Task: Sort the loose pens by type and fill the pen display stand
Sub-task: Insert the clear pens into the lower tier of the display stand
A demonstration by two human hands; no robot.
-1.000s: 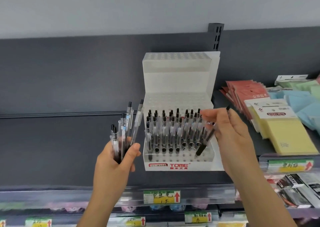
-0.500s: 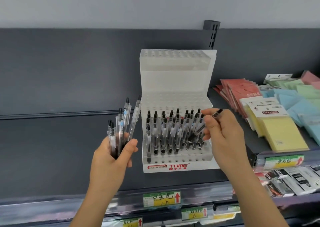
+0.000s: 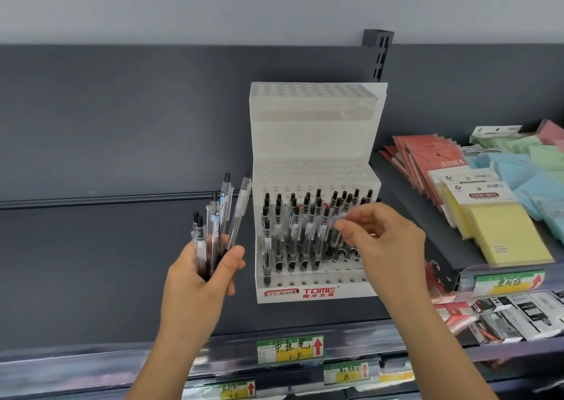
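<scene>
A white tiered pen display stand point(image 3: 314, 137) marked TOME stands on the dark shelf point(image 3: 91, 262). Its lowest tier holds several clear pens with black caps point(image 3: 293, 225); the upper tiers are bare. My left hand point(image 3: 195, 283), to the left of the stand, grips a bundle of loose clear pens point(image 3: 218, 216) pointing up. My right hand point(image 3: 387, 247) is in front of the stand's right side. Its thumb and forefinger pinch a tilted pen point(image 3: 346, 207) whose lower end sits among the pens in the stand.
Right of the stand, a sloping shelf carries red packets point(image 3: 427, 161), yellow sticky notes point(image 3: 503, 234) and blue and green pads point(image 3: 525, 170). Price labels point(image 3: 290, 349) line the shelf's front edge. Packaged goods point(image 3: 518, 314) lie on the shelf below.
My right hand has moved left and down, bringing its pen from a steep slant in front of the stand into the lower tier. My left hand has kept its bundle still.
</scene>
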